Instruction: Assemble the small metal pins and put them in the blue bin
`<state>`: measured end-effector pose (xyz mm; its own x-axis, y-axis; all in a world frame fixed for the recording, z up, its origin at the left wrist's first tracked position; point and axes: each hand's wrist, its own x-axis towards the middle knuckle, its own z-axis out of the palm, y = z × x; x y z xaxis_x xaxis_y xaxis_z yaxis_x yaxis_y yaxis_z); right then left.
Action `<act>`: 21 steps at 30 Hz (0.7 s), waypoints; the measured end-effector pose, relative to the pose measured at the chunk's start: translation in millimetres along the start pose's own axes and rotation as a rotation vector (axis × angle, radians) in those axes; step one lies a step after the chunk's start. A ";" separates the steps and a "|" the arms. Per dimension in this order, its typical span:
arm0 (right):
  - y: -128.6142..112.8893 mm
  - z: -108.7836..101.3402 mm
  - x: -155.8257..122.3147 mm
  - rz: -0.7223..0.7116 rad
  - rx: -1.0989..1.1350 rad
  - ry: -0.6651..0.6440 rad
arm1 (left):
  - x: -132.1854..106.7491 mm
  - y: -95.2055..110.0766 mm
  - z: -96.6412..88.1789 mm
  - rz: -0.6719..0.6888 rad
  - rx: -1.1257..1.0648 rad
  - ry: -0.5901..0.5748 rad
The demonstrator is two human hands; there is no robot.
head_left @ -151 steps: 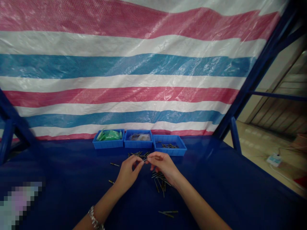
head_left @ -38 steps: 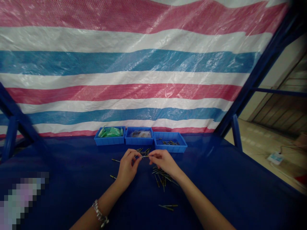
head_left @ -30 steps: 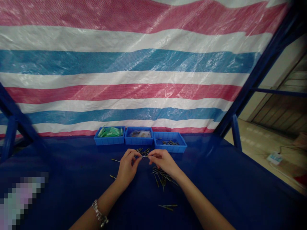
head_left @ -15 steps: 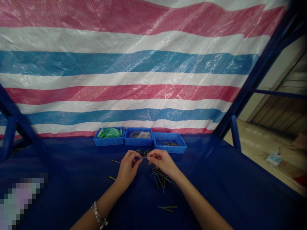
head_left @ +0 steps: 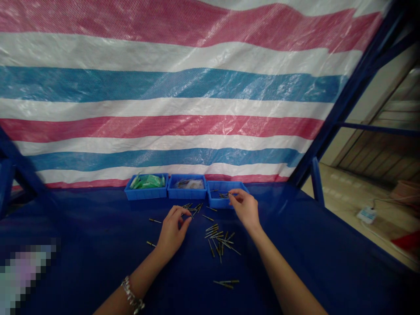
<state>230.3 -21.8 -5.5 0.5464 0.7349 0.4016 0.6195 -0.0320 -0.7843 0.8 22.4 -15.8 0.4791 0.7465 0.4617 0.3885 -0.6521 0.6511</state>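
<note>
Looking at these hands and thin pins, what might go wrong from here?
The right hand is over the right blue tray, near its rim, so a pin might drop outside. The crossed pins lie loose on the table and could scatter if brushed. One lone pin appears close to the left hand, which may knock it.

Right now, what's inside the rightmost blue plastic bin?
Several slim metal rods lie inside the rightmost blue plastic bin. The right hand covers part of the bin's right side, so whatever lies behind the hand cannot be seen.
</note>
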 end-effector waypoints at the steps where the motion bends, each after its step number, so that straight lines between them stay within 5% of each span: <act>1: 2.7 0.1 0.0 0.005 -0.040 0.010 | -0.1 0.7 -0.3 0.002 0.001 -0.002; 8: 10.1 3.4 -3.0 0.028 -0.153 -0.013 | 0.4 1.0 0.4 -0.001 0.000 0.001; 14: -6.4 -0.3 -5.4 -0.043 -0.219 -0.032 | -0.4 -0.6 1.7 0.002 0.001 0.002; 21: -30.1 12.8 -22.2 -0.101 -0.358 -0.448 | -0.3 -1.3 1.7 0.004 0.010 0.006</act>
<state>192.4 -28.4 3.2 0.2318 0.9585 0.1658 0.8507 -0.1171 -0.5124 1.5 22.8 -17.7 0.4758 0.7448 0.4679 0.3945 -0.6562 0.6433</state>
